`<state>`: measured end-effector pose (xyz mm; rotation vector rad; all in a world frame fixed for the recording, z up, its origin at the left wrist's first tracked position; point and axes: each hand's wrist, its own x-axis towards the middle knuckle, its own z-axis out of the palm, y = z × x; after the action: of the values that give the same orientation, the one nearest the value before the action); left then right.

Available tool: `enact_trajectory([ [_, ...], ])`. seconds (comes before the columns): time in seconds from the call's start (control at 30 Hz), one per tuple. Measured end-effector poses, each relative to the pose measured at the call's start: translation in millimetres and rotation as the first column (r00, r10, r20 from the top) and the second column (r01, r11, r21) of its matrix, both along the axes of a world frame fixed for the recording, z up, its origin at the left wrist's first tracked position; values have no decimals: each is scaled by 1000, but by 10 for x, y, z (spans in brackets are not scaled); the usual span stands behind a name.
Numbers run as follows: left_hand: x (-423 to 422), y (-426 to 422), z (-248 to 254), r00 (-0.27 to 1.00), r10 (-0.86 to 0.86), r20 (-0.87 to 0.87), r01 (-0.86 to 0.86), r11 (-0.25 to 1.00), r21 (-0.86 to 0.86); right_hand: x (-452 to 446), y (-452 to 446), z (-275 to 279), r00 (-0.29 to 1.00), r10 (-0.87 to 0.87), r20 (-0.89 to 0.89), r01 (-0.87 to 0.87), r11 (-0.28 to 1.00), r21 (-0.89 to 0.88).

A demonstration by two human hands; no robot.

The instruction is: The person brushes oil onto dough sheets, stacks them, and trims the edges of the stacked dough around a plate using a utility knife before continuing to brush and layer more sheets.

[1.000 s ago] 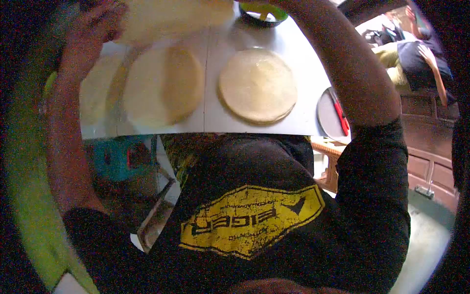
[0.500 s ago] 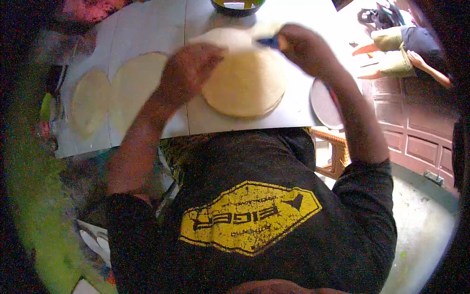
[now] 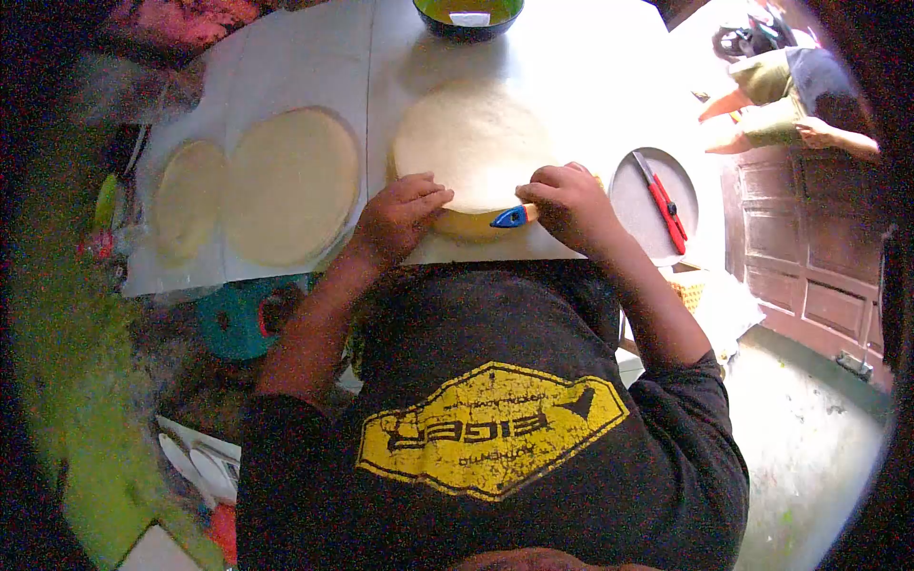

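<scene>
Both of my hands are at the near edge of a round, pale flat sheet that lies on a stack of similar rounds. My left hand has its fingers closed on the sheet's left near edge. In my right hand is a brush-like tool with a blue end, and its fingertips are at the sheet's right near edge. The near part of the round beneath shows below the top sheet. Two more pale rounds lie to the left, a large one and a smaller-looking one.
A dark bowl with a green inside stands at the white table's far side. On a grey round plate at the right lies a red-handled knife. Another person is at the upper right, beyond the table.
The raised sheet from the earliest frame now lies on the stack. Both hands have come down to its near edge. The blue-ended tool has moved nearer, with my right hand.
</scene>
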<state>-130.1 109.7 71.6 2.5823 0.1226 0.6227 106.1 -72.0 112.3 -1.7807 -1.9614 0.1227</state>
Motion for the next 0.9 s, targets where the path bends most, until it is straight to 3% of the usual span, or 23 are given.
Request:
enact_trajectory([
  [0.47, -30, 6, -209, 999, -41, 19, 41, 999, 12, -34, -72, -81, 999, 33, 13, -33, 999, -35],
  [0.67, -59, -41, -157, 1000, -17, 8, 16, 996, 90, -36, -92, 93, 999, -25, -27, 18, 972, -232],
  [0.73, -124, -43, -203, 999, -29, 22, 26, 995, 93, 4, -47, 208, 955, -130, -268, 62, 967, -248],
  [0.9, -140, -55, -190, 1000, -3, 25, 0, 994, 109, 166, 552, 397, 937, -142, -320, 159, 987, 28],
])
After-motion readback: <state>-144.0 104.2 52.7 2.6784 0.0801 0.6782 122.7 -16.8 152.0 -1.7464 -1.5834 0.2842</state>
